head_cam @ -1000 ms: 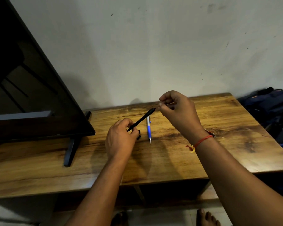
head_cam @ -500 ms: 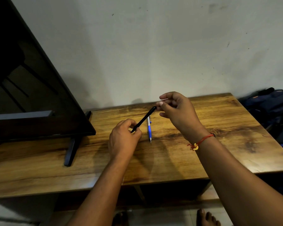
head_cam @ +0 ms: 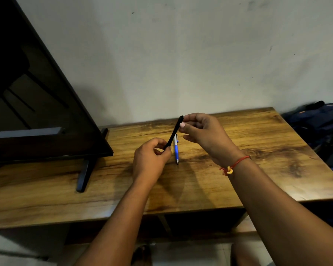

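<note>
Wooden table (head_cam: 258, 143) by grey wall (head_cam: 181, 54), TV (head_cam: 37, 112) at left; L hand (head_cam: 150, 160) & R hand (head_cam: 202, 135) both pinch black pen (head_cam: 173, 133).

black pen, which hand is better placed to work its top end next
Right, probably: the right hand pinches the top end of the black pen, while the left hand grips its lower end, holding it above the table.

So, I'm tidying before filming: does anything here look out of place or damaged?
Nothing stands out. The left hand and right hand hold a black pen above the table; a blue pen lies flat on it.
</note>
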